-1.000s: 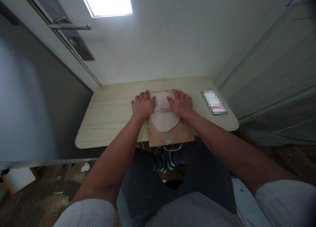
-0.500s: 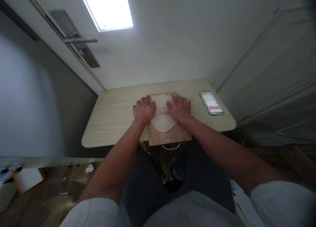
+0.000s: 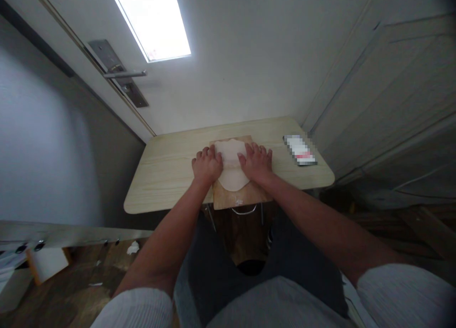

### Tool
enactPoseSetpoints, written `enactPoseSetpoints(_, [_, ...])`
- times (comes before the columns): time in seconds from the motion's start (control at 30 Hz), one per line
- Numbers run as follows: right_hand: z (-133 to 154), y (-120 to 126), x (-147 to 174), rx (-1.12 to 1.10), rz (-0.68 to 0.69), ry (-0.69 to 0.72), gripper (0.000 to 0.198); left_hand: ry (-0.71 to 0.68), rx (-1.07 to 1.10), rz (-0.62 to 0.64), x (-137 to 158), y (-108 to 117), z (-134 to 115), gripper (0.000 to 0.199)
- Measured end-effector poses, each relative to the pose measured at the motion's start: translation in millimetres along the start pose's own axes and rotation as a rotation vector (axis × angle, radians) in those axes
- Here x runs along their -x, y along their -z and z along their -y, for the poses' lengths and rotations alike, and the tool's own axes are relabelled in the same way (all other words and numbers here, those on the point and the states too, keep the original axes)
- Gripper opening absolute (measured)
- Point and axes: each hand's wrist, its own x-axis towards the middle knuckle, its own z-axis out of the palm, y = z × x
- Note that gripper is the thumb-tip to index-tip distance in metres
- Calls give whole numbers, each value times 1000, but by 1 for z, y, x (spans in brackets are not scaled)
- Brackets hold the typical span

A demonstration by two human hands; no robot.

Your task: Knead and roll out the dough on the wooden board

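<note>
A flat pale sheet of dough (image 3: pixel 234 178) with a wavy far edge lies on a wooden board (image 3: pixel 224 200). Across its middle runs a faint pale band between my hands; whether this is a fold or a slim roller is unclear. My left hand (image 3: pixel 207 164) bears down at the left edge, fingers bent forward and thumb inward over the dough. On the opposite edge my right hand (image 3: pixel 257 161) mirrors it, its thumb touching the dough. Both hands look closed over something at the band's ends, but my palms hide it.
The board sits on a light wood-grain table (image 3: pixel 160 176), its near end overhanging the front edge. A phone (image 3: pixel 299 149), partly pixelated, lies at the right. Behind the table stands a white door with a metal handle (image 3: pixel 124 74). Crumpled white paper (image 3: pixel 133 247) is on the floor.
My hands have come slightly nearer to me over the dough, keeping the same pose. The camera view has shifted a little. The dough and board stay on the table.
</note>
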Motion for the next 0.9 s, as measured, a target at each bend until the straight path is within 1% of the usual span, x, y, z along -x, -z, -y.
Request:
enactPoseSetpoints(0.2, [-1,1,8,13,3,22,64,2,-7,-17,8,1,-1,58])
enactPoseSetpoints(0.4, [-2,-1,18,21,-18,30,66,-2,5,-52,20,-3,1,58])
enactPoseSetpoints(0.53, [-2,2,28,10,1,39,67,-40,9,-52,30,-3,2,59])
enactPoseSetpoints(0.63, [-1,7,35,7,20,40,65,-70,8,-18,36,3,2,57])
enactPoseSetpoints(0.73, [-2,13,36,-1,64,40,63,-114,2,38,39,14,2,48])
enactPoseSetpoints(0.8, [-4,15,29,-2,101,39,62,-146,0,93,39,21,2,41])
enactPoseSetpoints(0.83, [-4,15,24,1,112,40,62,-140,0,126,38,24,2,40])
enactPoseSetpoints(0.9, [-3,14,12,12,119,37,61,-65,0,182,36,30,2,44])
